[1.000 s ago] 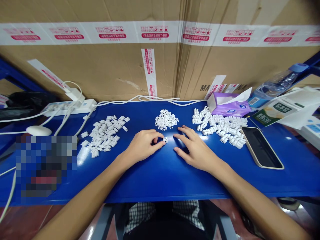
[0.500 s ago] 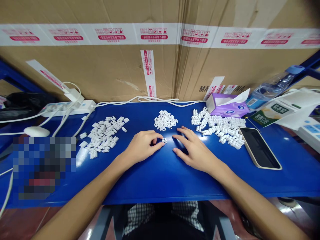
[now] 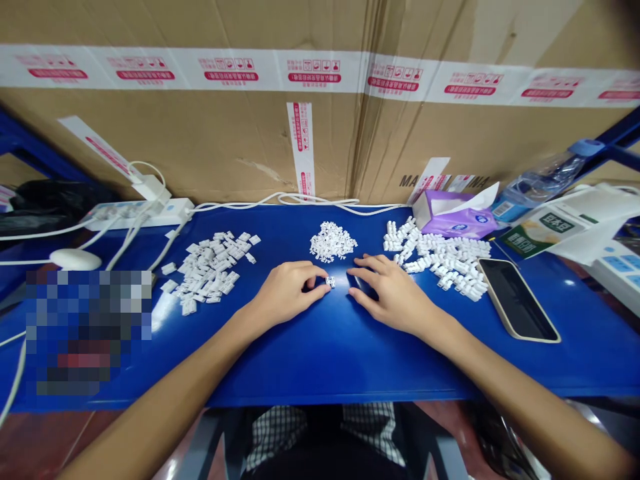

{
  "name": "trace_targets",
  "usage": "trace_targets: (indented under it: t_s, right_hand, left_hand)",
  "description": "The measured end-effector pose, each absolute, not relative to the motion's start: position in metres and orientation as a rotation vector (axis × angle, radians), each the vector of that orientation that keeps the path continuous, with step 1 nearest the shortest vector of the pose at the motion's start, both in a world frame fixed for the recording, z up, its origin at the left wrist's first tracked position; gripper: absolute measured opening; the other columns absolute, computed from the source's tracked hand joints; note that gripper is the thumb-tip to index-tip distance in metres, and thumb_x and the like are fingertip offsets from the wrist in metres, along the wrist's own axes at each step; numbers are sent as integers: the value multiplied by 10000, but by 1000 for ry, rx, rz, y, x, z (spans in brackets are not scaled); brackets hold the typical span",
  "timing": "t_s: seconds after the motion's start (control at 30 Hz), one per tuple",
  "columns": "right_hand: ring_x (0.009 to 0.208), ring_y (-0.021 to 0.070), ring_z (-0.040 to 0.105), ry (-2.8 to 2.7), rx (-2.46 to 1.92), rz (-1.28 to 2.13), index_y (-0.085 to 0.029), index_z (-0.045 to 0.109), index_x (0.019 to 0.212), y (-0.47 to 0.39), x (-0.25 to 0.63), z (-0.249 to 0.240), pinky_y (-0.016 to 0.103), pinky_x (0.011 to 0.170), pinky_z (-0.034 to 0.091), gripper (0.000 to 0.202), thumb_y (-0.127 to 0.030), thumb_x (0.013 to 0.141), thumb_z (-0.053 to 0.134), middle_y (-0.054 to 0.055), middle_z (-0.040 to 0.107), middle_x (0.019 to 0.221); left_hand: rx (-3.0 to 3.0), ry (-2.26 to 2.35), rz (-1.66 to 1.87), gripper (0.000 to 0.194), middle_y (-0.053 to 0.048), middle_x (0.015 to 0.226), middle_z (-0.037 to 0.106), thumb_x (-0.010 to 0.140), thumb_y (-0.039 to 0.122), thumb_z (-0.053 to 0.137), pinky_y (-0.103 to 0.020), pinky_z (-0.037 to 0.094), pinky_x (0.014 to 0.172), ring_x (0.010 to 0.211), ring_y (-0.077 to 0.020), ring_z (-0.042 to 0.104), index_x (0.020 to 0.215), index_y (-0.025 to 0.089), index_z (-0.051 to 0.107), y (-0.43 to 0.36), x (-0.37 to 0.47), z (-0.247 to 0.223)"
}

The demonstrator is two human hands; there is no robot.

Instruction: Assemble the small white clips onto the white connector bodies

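Between thumb and forefinger, my left hand (image 3: 290, 291) pinches a small white plastic piece (image 3: 331, 282) near the tabletop. Its fine shape is too small to make out. To the right of it, my right hand (image 3: 387, 291) rests with its fingers apart and nothing between them. Just beyond both hands lies a pile of tiny white bits (image 3: 332, 241). A heap of flat white plastic pieces (image 3: 207, 270) is on the left, and on the right are white ribbed pieces (image 3: 445, 257) in clusters.
A phone (image 3: 520, 300) lies at the right, with a purple tissue pack (image 3: 457, 213), a plastic bottle (image 3: 547, 177) and a green-white packet (image 3: 545, 227) behind it. A power strip (image 3: 170, 212) with white cables sits back left. Large cardboard (image 3: 225, 143) borders the blue table (image 3: 320, 363).
My left hand keeps its pinch on the small white piece. The right hand's fingers have shifted slightly and remain apart. The whole view has moved a little.
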State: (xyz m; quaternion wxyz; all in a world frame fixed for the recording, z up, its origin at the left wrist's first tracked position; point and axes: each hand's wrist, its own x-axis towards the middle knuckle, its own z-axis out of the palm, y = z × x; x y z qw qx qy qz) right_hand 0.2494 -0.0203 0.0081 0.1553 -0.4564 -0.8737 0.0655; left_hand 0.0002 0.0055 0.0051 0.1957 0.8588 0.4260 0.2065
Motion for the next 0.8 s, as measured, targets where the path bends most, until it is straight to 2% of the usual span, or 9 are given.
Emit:
trace_targets:
  t_s: [0.13, 0.3, 0.47, 0.67, 0.8]
  right_hand:
    - [950, 283, 636, -2594, -1374, 128, -165, 733, 1098, 2, 243, 26, 431, 830, 500, 230, -289, 977, 582, 108, 737, 1011]
    - [853, 246, 627, -2563, -1467, 33, -202, 727, 950, 24, 230, 31, 345, 676, 399, 98, -246, 932, 642, 60, 732, 885]
    - [874, 232, 600, -2470, -1450, 45, -203, 714, 882, 29, 227, 16, 335, 678, 379, 111, -199, 938, 619, 49, 720, 877]
    - [860, 227, 592, -2406, -1381, 159, -196, 698, 873, 25, 233, 10, 344, 719, 422, 137, -179, 947, 584, 53, 696, 869]
    - [870, 220, 597, -2407, -1267, 323, -193, 654, 840, 16, 233, 12, 340, 762, 460, 115, -124, 902, 586, 53, 672, 868]
  left_hand:
    - [2390, 1204, 575, 135, 24, 723, 620, 915, 288, 709, -255, 379, 616, 640, -131, 545, 1009, 210, 768, 5, 0, 6]
    - [2406, 1202, 570, 123, 25, 717, 615, 909, 274, 713, -255, 382, 615, 646, -133, 551, 996, 209, 769, 5, 0, 7]
    - [2432, 1186, 565, 155, 25, 733, 630, 888, 305, 741, -262, 399, 637, 662, -138, 563, 1006, 209, 768, 5, -1, 8]
    - [2443, 1178, 564, 152, 23, 719, 623, 899, 291, 713, -269, 407, 641, 651, -138, 556, 1004, 196, 767, 6, -1, 8]
    - [2448, 1158, 569, 145, 21, 715, 617, 911, 283, 699, -273, 402, 644, 655, -142, 553, 1005, 194, 763, 7, -1, 7]
